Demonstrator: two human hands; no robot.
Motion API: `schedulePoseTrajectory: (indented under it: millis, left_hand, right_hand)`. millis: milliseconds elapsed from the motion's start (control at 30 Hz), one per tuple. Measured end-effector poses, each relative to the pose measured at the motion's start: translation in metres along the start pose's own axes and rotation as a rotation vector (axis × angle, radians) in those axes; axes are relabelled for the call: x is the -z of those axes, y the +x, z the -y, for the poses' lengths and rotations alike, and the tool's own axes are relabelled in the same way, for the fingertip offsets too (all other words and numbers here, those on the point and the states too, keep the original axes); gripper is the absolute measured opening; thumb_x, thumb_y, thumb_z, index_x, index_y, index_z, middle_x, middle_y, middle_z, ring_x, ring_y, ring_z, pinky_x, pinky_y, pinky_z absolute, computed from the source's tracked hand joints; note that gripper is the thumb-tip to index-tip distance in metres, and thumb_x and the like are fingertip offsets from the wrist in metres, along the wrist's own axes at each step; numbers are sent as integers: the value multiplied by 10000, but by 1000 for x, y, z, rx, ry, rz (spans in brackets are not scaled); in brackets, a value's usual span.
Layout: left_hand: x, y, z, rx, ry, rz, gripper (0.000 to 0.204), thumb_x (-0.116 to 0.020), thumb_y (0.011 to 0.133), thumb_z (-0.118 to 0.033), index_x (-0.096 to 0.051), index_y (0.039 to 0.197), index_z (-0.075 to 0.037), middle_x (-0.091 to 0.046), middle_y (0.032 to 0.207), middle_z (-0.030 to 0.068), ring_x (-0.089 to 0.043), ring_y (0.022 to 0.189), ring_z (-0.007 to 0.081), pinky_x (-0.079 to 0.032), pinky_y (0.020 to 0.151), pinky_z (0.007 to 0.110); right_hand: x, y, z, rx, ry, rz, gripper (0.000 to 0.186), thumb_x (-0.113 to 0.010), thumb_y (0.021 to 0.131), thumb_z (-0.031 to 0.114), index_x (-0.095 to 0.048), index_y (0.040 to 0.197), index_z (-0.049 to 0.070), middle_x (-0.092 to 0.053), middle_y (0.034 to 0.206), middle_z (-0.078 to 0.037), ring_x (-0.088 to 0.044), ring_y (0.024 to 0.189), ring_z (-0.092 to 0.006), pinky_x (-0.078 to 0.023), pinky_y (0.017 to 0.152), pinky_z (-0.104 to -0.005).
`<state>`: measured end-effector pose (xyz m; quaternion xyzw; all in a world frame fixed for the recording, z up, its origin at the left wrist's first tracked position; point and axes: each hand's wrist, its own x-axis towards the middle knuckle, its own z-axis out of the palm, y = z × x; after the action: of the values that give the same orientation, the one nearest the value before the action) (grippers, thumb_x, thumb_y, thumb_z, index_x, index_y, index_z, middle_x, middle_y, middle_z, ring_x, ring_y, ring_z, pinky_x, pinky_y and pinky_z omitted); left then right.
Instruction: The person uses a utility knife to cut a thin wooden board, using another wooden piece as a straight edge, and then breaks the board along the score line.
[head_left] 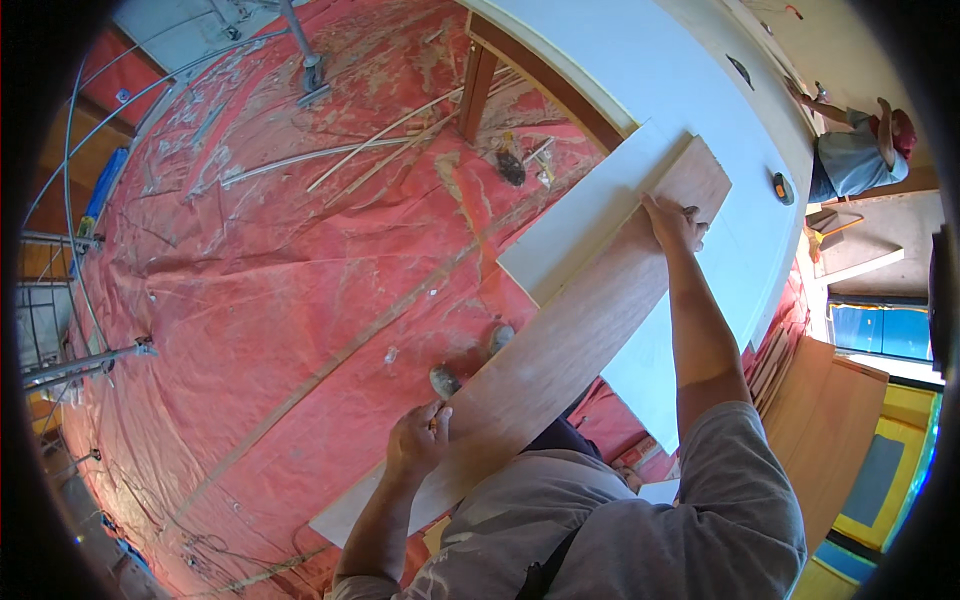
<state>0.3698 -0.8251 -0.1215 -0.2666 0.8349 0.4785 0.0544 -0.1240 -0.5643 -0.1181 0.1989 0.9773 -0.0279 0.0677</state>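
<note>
A long, narrow plywood board runs diagonally in front of my body, its far end over a white panel. Near that far end my right hand is closed on the board, arm stretched out. My left hand is closed at the board's left long edge, closer to me. A small orange-yellow item shows between its fingers, too small to name. Below the left hand, the board's near end passes behind my forearm.
Dusty red sheeting covers the floor, with thin strips lying on it. A white worktop holds a black-and-orange tool. Another person is at the far right. Scaffold poles stand left; wood panels lean right.
</note>
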Motion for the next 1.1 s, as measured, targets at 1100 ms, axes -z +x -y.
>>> schedulePoseTrajectory:
  millis: [1100]
  left_hand:
    - [4, -1, -5, 14, 37, 4, 234, -610, 987, -253, -706, 1026, -44, -710, 936, 227, -687, 874, 426, -542, 734, 497]
  right_hand:
    - [-8, -3, -1, -31, 16, -43, 1257, -692, 710, 819, -282, 1572, 0, -301, 1573, -298, -344, 1436, -465, -356, 1123, -609]
